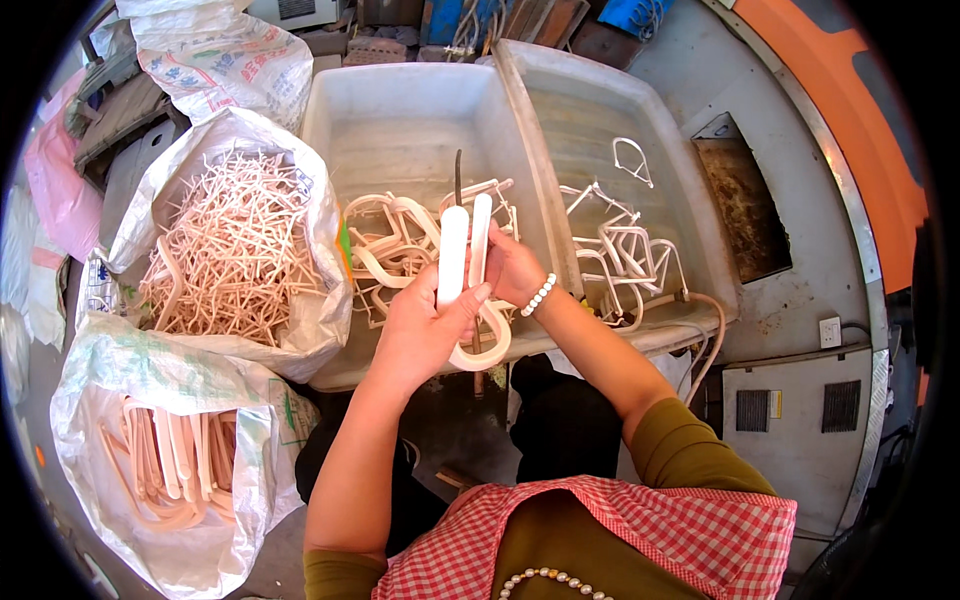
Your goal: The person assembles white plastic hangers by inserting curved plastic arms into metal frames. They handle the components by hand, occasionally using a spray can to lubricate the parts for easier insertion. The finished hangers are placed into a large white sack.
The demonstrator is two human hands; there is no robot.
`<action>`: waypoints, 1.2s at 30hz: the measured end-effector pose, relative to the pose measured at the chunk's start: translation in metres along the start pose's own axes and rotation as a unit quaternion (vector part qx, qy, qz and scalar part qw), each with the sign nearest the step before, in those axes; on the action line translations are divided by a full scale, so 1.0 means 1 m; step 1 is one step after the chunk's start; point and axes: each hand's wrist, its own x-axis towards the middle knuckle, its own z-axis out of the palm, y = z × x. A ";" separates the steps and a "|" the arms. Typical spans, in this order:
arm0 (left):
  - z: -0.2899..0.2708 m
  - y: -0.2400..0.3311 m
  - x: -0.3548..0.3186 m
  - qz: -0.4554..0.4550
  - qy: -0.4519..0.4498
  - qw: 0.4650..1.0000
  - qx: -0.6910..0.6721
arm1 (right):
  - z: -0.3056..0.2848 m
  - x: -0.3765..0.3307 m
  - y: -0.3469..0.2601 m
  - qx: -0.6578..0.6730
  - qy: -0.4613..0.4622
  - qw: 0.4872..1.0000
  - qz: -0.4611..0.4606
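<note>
My left hand (425, 325) grips one leg of a cream U-shaped plastic piece (480, 235), which I hold upright over the front rim of the left tray. My right hand (512, 272), with a white bead bracelet on the wrist, holds the same piece from the other side. A thin dark blade (458, 178) sticks up past the left leg; I cannot tell which hand holds it. Beneath the hands, several similar cream pieces (385, 245) lie in the left grey tray (400, 110).
A second grey tray (600, 105) on the right holds thin white frame offcuts (625, 245). At left, an open sack (235, 240) is full of thin plastic sticks. A lower sack (165, 460) holds cream U-shaped pieces. A grey machine surface with an orange edge is at right.
</note>
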 end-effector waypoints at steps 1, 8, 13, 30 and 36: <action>-0.003 -0.005 0.001 0.009 0.045 0.998 0.047 | -0.002 -0.001 -0.001 0.010 -0.010 1.000 0.004; -0.012 -0.024 0.010 0.123 0.249 0.921 0.275 | 0.037 -0.025 -0.031 -0.123 0.007 0.988 -0.089; -0.004 -0.023 0.019 -0.027 0.105 0.984 -0.142 | 0.085 -0.023 0.006 -0.254 -0.098 0.959 -0.081; -0.069 0.018 0.020 0.080 0.323 0.898 -0.289 | 0.020 0.138 0.092 -0.608 0.030 0.792 0.039; -0.073 0.004 0.021 0.061 0.302 0.892 -0.329 | 0.054 0.040 -0.073 -0.209 0.124 0.965 -0.099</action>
